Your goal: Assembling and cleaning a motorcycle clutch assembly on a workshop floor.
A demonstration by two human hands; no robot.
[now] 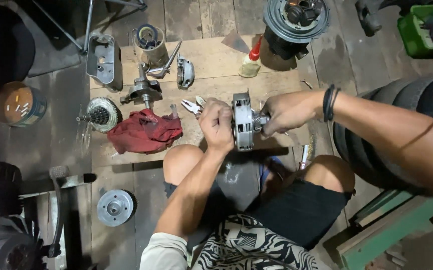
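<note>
Nearest the camera: person's bent knees and black shorts, w/ a patterned cloth in the lap. Just above the knees, both hands meet on a round metal clutch drum, held off the wooden board rather than resting on it.

Left hand is closed into a fist on the drum's left face, fingers wrapped round its rim. Right hand is closed on the short shaft stub sticking out of the drum's right side — arm comes in from the right, black bands at the wrist.

The drum stands on edge, so its flat faces look left and right; its axis runs roughly level, left to right, along the line between the two hands. Shaft end points toward the right hand. Neither hand is nearer — both touch it, one per side.

Just left of the left hand, pliers lie on the board, then a red rag. Farther out: a toothed gear, a crankshaft, a grey cover, and a glue bottle w/ red tip.
</note>
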